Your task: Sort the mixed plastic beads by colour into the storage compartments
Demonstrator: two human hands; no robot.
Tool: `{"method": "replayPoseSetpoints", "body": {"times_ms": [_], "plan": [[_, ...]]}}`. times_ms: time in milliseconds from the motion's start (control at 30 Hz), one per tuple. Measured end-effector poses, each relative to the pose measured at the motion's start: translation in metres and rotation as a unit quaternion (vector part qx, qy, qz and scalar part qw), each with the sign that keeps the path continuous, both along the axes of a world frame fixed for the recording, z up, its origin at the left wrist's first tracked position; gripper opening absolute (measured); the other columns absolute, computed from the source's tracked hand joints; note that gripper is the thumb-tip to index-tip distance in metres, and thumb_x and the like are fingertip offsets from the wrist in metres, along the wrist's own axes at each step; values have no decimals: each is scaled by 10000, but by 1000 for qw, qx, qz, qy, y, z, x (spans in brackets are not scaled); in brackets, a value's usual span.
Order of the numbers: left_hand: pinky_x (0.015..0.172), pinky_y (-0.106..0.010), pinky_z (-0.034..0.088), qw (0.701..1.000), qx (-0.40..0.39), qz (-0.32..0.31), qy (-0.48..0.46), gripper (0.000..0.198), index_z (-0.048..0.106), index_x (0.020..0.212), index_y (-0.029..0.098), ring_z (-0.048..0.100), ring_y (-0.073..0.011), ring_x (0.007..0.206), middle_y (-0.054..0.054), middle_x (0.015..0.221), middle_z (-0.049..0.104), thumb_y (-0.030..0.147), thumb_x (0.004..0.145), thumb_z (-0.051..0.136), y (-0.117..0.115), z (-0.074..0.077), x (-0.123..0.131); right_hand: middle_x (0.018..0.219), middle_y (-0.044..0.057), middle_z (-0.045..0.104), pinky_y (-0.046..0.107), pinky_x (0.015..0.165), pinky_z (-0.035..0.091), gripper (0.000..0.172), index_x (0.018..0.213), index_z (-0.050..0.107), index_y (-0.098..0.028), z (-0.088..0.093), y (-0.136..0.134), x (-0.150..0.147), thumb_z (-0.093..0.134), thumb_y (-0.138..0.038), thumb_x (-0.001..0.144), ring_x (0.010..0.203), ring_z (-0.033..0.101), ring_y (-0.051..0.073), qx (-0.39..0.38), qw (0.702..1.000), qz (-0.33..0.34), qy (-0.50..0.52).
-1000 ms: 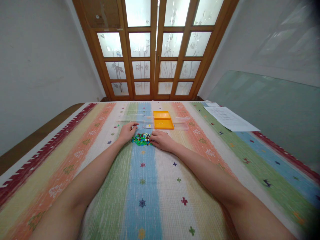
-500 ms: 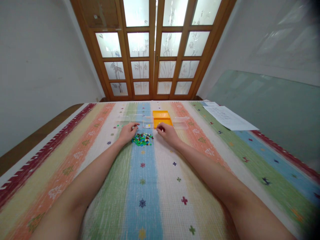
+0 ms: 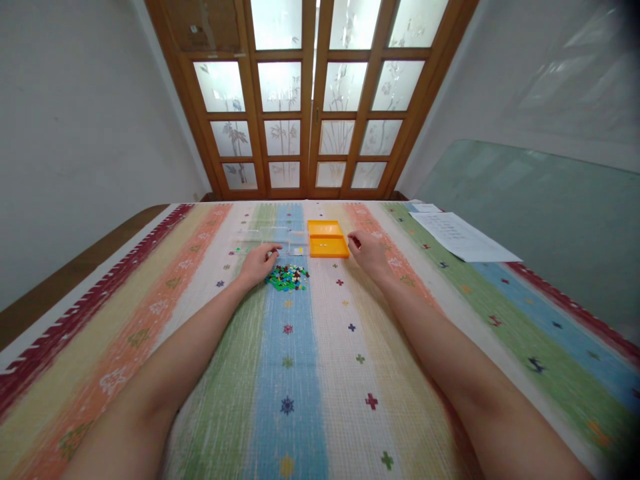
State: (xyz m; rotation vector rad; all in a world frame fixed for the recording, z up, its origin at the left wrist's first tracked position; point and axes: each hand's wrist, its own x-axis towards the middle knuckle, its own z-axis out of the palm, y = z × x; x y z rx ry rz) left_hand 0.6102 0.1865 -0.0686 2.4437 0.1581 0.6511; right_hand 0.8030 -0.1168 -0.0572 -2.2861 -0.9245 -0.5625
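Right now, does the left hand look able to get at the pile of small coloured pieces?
Probably yes: the left hand is right beside the pile, and nothing visible stands between them.

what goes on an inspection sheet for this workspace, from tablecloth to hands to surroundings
surface: striped, patterned tablecloth
job's things: pile of small coloured pieces; beyond it, open orange box with a few pale pieces inside; clear containers left of the box
clutter: papers toward the right
grippers: bare hands; left hand by the pile's left side, right hand right of the box; contents unclear
cables: nothing seen
surroundings: wood-framed glass doors, pale walls, greenish panel at right
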Motion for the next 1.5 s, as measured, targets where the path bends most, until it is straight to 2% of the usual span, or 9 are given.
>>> {"method": "replayPoseSetpoints", "body": {"times_ms": [167, 267, 500, 667, 833, 967, 1200, 1333, 1500], "plan": [[782, -320, 492, 1000, 4, -4, 2, 327, 747, 1199, 209, 612, -189, 765, -60, 1047, 762, 282, 955, 542, 0, 0, 0, 1070, 127, 727, 345, 828, 417, 253, 1053, 723, -189, -1, -12, 6, 484, -236, 988, 967, 630, 255, -87, 995, 25, -37], [769, -316, 485, 1000, 10, -7, 5, 329, 743, 1207, 218, 607, -186, 757, -54, 1067, 759, 283, 955, 544, 0, -1, 0, 1035, 111, 726, 338, 816, 407, 235, 1030, 716, -195, -3, -15, 6, 490, -238, 985, 934, 620, 242, -99, 994, 42, -33], [753, -312, 478, 1000, 12, -12, 8, 329, 744, 1202, 221, 601, -187, 747, -47, 1028, 758, 300, 961, 536, 0, -5, 0, 971, 103, 720, 330, 800, 389, 215, 955, 714, -196, -10, -15, 12, 504, -243, 955, 912, 591, 244, -104, 995, 1, -4], [731, -309, 467, 1000, 16, -19, 2, 323, 741, 1198, 221, 596, -182, 730, -44, 1013, 752, 294, 957, 538, 0, -6, 0, 957, 97, 726, 313, 778, 388, 237, 979, 727, -190, -12, -16, 15, 498, -245, 956, 891, 592, 236, -100, 995, -20, 8], [736, -307, 474, 1000, 11, -14, 11, 326, 745, 1198, 224, 605, -184, 747, -46, 1016, 755, 304, 963, 533, 0, -5, 0, 942, 104, 733, 310, 703, 356, 292, 984, 740, -200, -3, -18, 14, 464, -294, 995, 850, 603, 234, -113, 992, -62, -4], [757, -311, 481, 1000, 12, -14, 11, 329, 747, 1197, 223, 610, -186, 755, -47, 1026, 759, 308, 963, 532, 0, -4, 0, 911, 123, 744, 314, 651, 332, 261, 992, 760, -201, 8, -20, 17, 529, -317, 963, 774, 604, 235, -179, 978, -105, 35], [774, -318, 492, 1000, 23, -17, 7, 325, 745, 1199, 226, 614, -188, 757, -47, 1046, 759, 289, 956, 539, 2, -6, 1, 975, 130, 763, 310, 648, 361, 199, 1001, 772, -208, 9, -20, 19, 662, -243, 839, 801, 638, 247, -244, 962, -82, 93], [777, -318, 488, 999, 28, -24, 1, 328, 739, 1202, 220, 616, -186, 767, -50, 1065, 755, 289, 959, 530, 2, -6, 1, 991, 143, 758, 325, 710, 406, 230, 1027, 772, -199, 1, -17, 14, 574, -232, 914, 830, 645, 257, -226, 965, -107, 84], [762, -311, 483, 999, 43, -25, 8, 326, 733, 1203, 217, 611, -181, 763, -44, 1027, 748, 295, 971, 519, 2, -6, 1, 1206, 135, 715, 326, 805, 430, 290, 1141, 738, -194, -10, -14, 14, 504, -256, 981, 978, 645, 260, -213, 970, -101, 66]]}}
